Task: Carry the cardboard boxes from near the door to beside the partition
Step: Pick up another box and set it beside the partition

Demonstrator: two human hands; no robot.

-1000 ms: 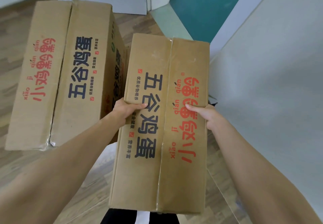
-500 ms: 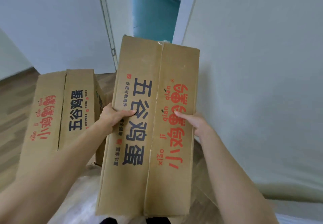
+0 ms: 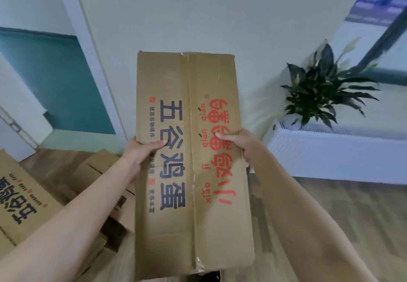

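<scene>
Closest to my camera I see the two bare forearms, which come up from the lower corners of the view and meet at the cardboard box (image 3: 189,160). The box is held in the air between them, its long side running away from me, the near end low in the view and the far end raised toward the wall (image 3: 198,13). The left hand (image 3: 141,154) grips the left long edge about halfway along: the thumb lies flat on the top face, pointing to the black characters, and the other fingers go under the box, where I cannot see them. The right hand (image 3: 240,143) holds the right long edge at the same height (the thumb again on top, touching the red print), and its remaining fingers are hidden below or behind the edge, so I cannot tell if they are spread or together. The tape seam of the box runs between the two thumbs.

Further away, at the lower left, other boxes (image 3: 19,200) of the same print lie on the wooden floor (image 3: 352,204). Behind them is a white door frame (image 3: 92,57) with a teal surface (image 3: 52,87) beyond it. At the right, a potted plant (image 3: 319,92) stands on a white radiator cover (image 3: 330,149) against the pale wall
</scene>
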